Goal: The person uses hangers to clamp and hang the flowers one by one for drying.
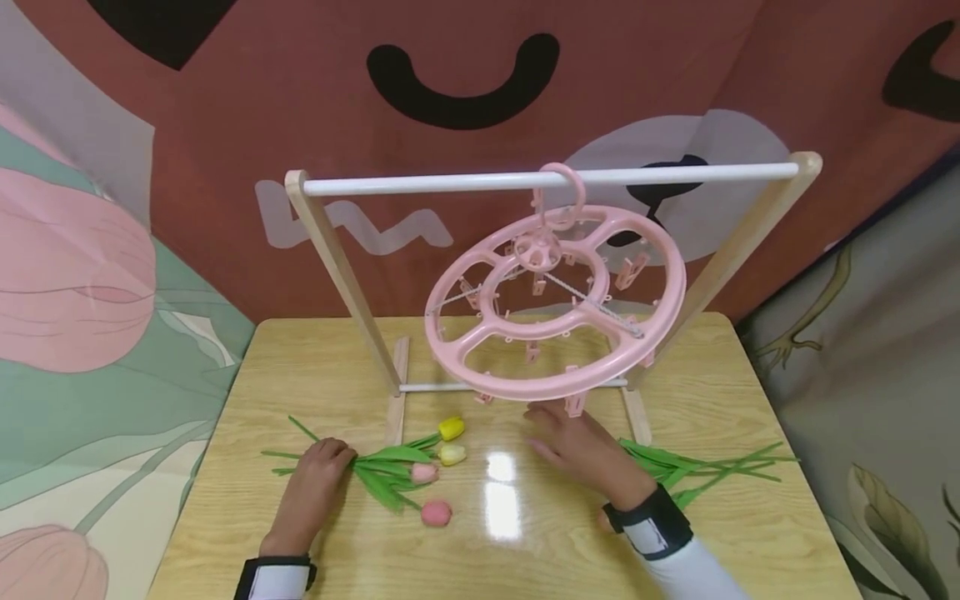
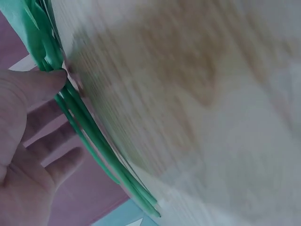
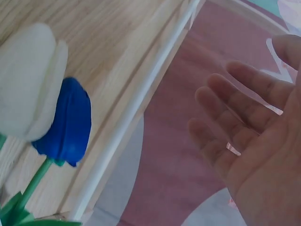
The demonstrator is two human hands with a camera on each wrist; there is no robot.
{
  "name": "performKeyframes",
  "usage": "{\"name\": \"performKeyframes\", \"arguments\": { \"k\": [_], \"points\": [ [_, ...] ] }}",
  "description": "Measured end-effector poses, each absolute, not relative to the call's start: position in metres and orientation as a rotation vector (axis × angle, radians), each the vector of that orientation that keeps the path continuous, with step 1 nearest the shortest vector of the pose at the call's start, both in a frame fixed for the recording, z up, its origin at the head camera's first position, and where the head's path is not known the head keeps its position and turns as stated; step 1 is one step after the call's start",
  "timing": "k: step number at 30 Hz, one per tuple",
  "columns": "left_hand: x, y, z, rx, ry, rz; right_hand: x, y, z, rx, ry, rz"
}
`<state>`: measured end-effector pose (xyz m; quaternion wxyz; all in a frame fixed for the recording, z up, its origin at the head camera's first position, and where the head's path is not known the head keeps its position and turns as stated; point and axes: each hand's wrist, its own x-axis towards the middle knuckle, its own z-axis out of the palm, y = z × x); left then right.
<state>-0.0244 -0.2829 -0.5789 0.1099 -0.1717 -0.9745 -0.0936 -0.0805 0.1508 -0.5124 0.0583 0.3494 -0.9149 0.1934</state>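
Observation:
On the left of the table lies a bunch of artificial tulips [image 1: 390, 463] with yellow, pale yellow and pink heads pointing right. My left hand [image 1: 321, 475] pinches their green stems; in the left wrist view the thumb [image 2: 44, 84] lies on the stems [image 2: 91, 125], the other fingers behind. Held out with fingers spread and nothing in it is my right hand [image 1: 581, 450], below the front rim of a pink round clip hanger [image 1: 558, 387]. Beside that hand, the right wrist view shows a white tulip [image 3: 28, 84] and a blue tulip [image 3: 68, 122].
The hanger's hook hangs on the white bar [image 1: 427, 182] of a wooden-legged rack standing on the table [image 1: 285, 367]. Small pink clips [image 1: 632, 271] dangle around it. A second bunch of green stems [image 1: 720, 467] lies at right, partly behind my right wrist. Printed cloth [image 1: 225, 208] surrounds the table.

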Motion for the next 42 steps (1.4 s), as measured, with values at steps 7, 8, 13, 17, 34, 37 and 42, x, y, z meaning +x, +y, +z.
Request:
{"name": "performKeyframes", "arguments": {
  "k": [7, 8, 13, 17, 34, 37, 42],
  "points": [
    [-0.023, -0.282, -0.571, -0.528, -2.792, -0.328, -0.08, 0.144, -0.519, 1.157, -2.62, 0.531],
    [-0.023, -0.281, -0.569, -0.532, -2.784, -0.332, -0.081, 0.143, -0.519, 1.158, -2.624, 0.543],
    [-0.025, -0.273, -0.558, -0.549, -2.737, -0.315, -0.082, 0.134, -0.516, 1.184, -2.67, 0.623],
    [-0.027, -0.265, -0.549, -0.571, -2.71, -0.291, -0.083, 0.128, -0.514, 1.221, -2.642, 0.658],
    [-0.037, -0.221, -0.519, -0.636, -2.629, -0.2, -0.081, 0.098, -0.498, 1.285, -2.869, 0.64],
    [-0.04, -0.215, -0.514, -0.619, -2.622, -0.189, -0.083, 0.095, -0.496, 1.307, -2.887, 0.671],
    [-0.045, -0.207, -0.507, -0.614, -2.606, -0.189, -0.087, 0.091, -0.496, 1.351, -2.886, 0.653]
  ]
}}
